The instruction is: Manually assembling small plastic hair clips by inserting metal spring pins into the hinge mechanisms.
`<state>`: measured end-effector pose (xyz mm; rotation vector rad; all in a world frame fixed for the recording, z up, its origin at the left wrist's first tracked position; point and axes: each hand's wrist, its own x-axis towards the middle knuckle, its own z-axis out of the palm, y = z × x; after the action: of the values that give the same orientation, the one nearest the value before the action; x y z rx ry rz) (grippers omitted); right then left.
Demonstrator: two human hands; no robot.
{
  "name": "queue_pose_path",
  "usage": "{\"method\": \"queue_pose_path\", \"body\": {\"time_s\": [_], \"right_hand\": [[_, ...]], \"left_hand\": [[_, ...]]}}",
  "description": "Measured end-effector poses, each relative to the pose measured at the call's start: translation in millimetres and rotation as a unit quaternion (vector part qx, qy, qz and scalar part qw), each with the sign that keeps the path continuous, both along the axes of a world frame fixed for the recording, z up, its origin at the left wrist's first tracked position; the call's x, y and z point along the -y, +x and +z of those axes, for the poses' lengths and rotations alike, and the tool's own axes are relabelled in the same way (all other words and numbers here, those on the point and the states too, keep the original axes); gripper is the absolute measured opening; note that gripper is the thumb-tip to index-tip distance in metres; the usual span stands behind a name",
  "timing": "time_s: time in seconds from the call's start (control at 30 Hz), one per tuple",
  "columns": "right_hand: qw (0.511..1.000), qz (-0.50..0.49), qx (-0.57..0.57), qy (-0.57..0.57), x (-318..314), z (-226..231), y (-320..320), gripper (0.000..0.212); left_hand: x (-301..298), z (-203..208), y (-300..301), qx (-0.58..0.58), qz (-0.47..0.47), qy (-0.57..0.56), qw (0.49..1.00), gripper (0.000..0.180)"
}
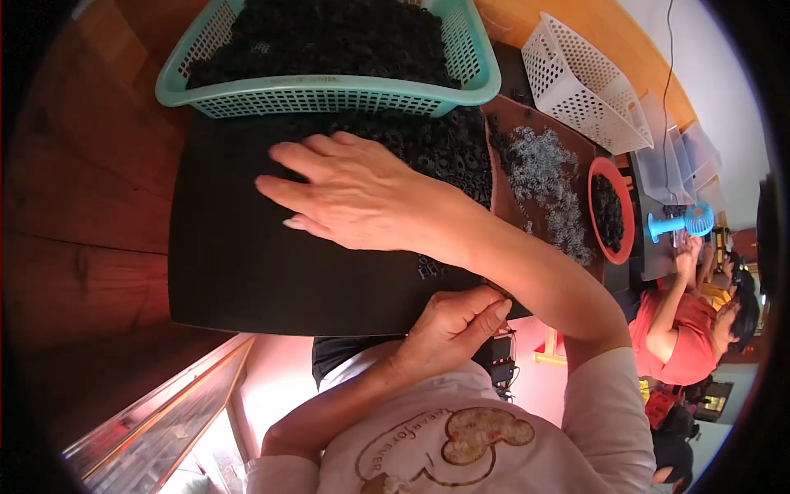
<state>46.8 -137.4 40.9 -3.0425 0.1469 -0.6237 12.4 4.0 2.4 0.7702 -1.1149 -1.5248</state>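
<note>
My right hand [350, 193] reaches across to the left over the black work surface [247, 280], its fingers apart and nothing seen in them. Just beyond it lies a spread of small black ring-like parts [453, 156], some partly hidden by my hand and forearm. My left hand [461, 321] is closed at the near edge of the surface, below my right forearm. Its thumb presses against the curled fingers; whatever they hold is hidden. A few small dark parts [428, 267] lie on the surface between my two hands.
A green basket [321, 92] heaped with black parts stands at the back. To the right are a pile of small silvery pieces [543, 177], a white basket [568, 90], a red-orange bowl [628, 210] of black parts and a blue fan [698, 219]. A person in red [679, 337] sits farther right.
</note>
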Motion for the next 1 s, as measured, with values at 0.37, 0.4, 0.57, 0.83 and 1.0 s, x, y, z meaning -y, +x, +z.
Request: {"method": "queue_pose_path", "body": {"time_s": [0.37, 0.4, 0.57, 0.83, 1.0], "right_hand": [[0.994, 0.028, -0.073, -0.073, 6, -13, -41, 0.010], [0.994, 0.022, -0.080, -0.069, 8, -13, -51, 0.013], [0.997, -0.039, -0.064, -0.030, 14, -7, -103, 0.026], [0.996, -0.085, -0.021, 0.026, 18, -5, -142, 0.032], [0.995, -0.050, 0.043, 0.075, 17, -15, -129, 0.023]], "left_hand": [[2, -10, -1, 0.047, 0.025, -0.053, 0.997, 0.017], [2, -11, -1, 0.046, 0.025, -0.051, 0.997, 0.017], [2, -10, -4, 0.065, 0.041, -0.069, 0.995, 0.015], [2, -5, -3, 0.084, 0.035, -0.067, 0.994, 0.013], [2, -6, -4, 0.099, 0.032, -0.060, 0.993, 0.013]]}}
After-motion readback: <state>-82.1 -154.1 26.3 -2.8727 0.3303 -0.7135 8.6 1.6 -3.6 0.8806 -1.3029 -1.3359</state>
